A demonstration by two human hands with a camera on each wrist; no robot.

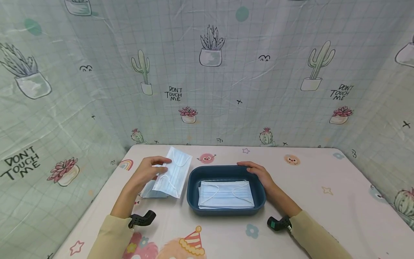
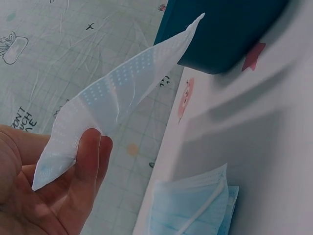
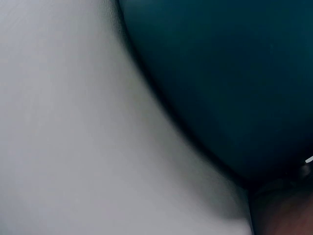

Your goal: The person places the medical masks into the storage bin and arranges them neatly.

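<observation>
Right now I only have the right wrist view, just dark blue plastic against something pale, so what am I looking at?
Observer: That is the blue tray on the table; the right hand rests on its far right rim.
Operator: Anything in the tray?
Observer: Yes, light blue face masks lie flat in it, ear loops up.
Operator: And the left hand?
Observer: The left hand holds one mask lifted, left of the tray, pinched at its edge by the fingers.
Operator: More masks outside?
Observer: A small stack of masks lies on the table under that hand.
</observation>
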